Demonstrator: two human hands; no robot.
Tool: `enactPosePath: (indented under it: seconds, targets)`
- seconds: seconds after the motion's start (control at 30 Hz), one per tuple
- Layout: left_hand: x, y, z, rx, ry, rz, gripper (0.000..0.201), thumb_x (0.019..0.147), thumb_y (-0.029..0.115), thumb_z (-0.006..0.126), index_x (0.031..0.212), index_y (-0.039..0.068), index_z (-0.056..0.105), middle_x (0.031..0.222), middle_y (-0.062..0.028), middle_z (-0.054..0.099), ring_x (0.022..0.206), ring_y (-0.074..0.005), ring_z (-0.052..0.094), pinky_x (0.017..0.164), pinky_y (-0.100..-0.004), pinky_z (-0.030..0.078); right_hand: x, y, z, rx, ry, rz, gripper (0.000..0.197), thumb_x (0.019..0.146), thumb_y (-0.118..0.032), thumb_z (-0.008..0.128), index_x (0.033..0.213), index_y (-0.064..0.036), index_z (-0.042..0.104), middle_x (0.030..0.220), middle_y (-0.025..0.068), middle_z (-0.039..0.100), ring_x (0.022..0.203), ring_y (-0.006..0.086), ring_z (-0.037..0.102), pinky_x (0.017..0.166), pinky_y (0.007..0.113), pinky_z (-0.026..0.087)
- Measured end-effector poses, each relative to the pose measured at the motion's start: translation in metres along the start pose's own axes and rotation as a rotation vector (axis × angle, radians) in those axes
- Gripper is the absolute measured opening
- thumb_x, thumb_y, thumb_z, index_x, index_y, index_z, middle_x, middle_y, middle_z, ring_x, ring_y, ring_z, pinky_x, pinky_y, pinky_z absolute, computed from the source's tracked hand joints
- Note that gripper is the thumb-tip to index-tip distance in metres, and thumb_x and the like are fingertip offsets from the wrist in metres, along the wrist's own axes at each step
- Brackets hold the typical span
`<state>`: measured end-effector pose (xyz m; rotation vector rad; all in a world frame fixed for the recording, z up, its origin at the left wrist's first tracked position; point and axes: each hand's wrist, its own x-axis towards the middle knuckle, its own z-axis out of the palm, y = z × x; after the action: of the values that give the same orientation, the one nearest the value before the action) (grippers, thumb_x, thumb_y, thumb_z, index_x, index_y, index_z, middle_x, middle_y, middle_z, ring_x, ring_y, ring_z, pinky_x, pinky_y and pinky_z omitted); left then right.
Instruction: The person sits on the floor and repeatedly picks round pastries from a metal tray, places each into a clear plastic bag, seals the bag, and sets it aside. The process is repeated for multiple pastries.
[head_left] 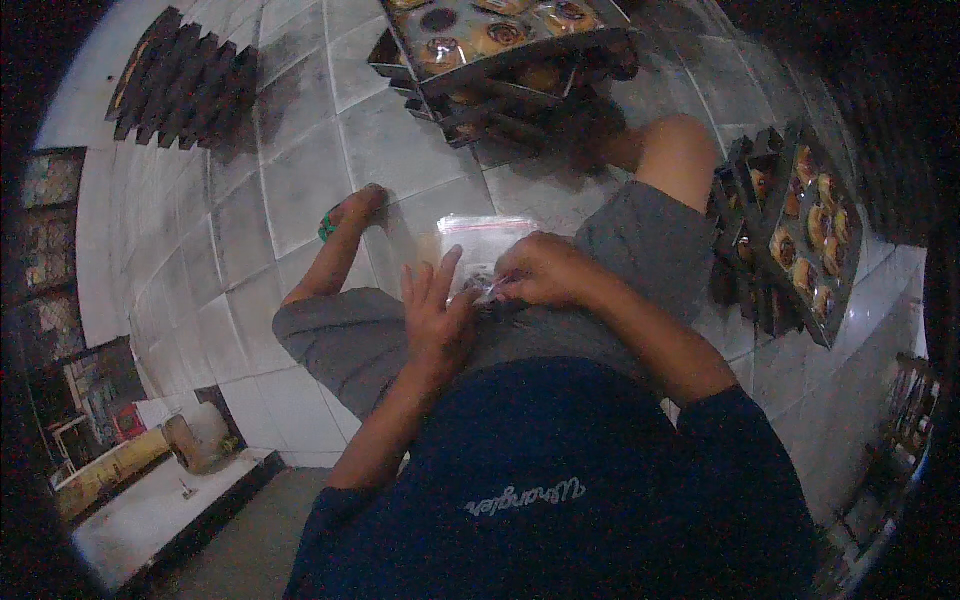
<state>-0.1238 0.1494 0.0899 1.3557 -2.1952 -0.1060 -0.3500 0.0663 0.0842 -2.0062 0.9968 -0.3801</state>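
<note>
A clear plastic bag (487,236) with a pinkish strip along its far edge lies by my lap. My left hand (438,308) rests at its left side, fingers stretched out and spread. From the right, my right hand (545,270) pinches the near part of the bag, its fingers closed together. Between the two hands is a small dark, shiny bunched shape (482,285), apparently under plastic; its kind is too blurred to tell.
Stacked dark trays (480,62) of plastic-wrapped round buns stand ahead on the tiled floor (300,170). More tilted trays of wrapped buns (808,235) are at the right. A stack of dark trays (180,85) stands far left. A low white ledge (165,515) holds a roundish container (198,437).
</note>
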Motion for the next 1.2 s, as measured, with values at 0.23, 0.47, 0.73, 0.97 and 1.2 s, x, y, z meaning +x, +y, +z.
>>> enactPosePath:
  seconds: [0.23, 0.47, 0.73, 0.97, 1.2]
  targets:
    - [0.044, 0.046, -0.019, -1.402, -0.285, -1.043, 0.033, 0.094, 0.035, 0.079, 0.102, 0.007, 0.066, 0.104, -0.0064, 0.069, 0.092, -0.0191, 0.065, 0.085, -0.0293, 0.052, 0.026, -0.049, -0.02, 1.045, 0.457, 0.311, 0.016, 0.091, -0.018, 0.078, 0.099, -0.0043, 0.076, 0.088, 0.0045, 0.075, 0.078, 0.0121, 0.069, 0.07, 0.029, 0.055]
    - [0.069, -0.081, -0.042, -1.474, 0.521, -1.1, 0.023, 0.099, 0.02, 0.073, 0.116, 0.009, 0.064, 0.102, -0.0006, 0.068, 0.091, -0.013, 0.065, 0.081, -0.032, 0.055, 0.079, -0.037, -0.051, 0.684, 0.426, 0.222, 0.029, 0.095, -0.02, 0.076, 0.107, 0.0046, 0.07, 0.094, 0.0096, 0.075, 0.081, 0.0126, 0.069, 0.07, 0.028, 0.057]
    - [-0.018, -0.203, 0.039, -1.392, 0.484, -1.227, 0.024, 0.096, 0.023, 0.07, 0.116, 0.01, 0.067, 0.091, -0.0007, 0.066, 0.076, -0.0153, 0.062, 0.068, -0.0352, 0.054, 0.252, 0.098, -0.087, 1.489, 0.409, 0.887, 0.09, 0.081, -0.064, 0.081, 0.134, 0.002, 0.051, 0.13, 0.026, 0.062, 0.122, 0.0418, 0.063, 0.104, 0.054, 0.054]
    - [-0.028, -0.233, 0.07, -0.644, 0.27, -1.011, 0.023, 0.09, 0.024, 0.077, 0.102, 0.005, 0.073, 0.077, -0.0008, 0.064, 0.063, -0.0127, 0.057, 0.055, -0.032, 0.046, 0.335, 0.105, -0.039, 1.495, 0.713, 0.697, 0.075, 0.08, -0.05, 0.079, 0.14, -0.0127, 0.053, 0.134, 0.0124, 0.06, 0.117, 0.0343, 0.06, 0.104, 0.053, 0.047]
    - [0.014, -0.183, 0.029, -1.108, 0.062, -1.315, 0.016, 0.094, 0.018, 0.071, 0.095, 0.002, 0.07, 0.084, -0.0066, 0.066, 0.075, -0.0196, 0.065, 0.075, -0.0366, 0.057, 0.313, 0.13, -0.046, 1.466, 0.678, 0.775, 0.064, 0.085, -0.049, 0.074, 0.135, -0.0127, 0.058, 0.124, 0.0092, 0.067, 0.111, 0.0293, 0.065, 0.101, 0.052, 0.05]
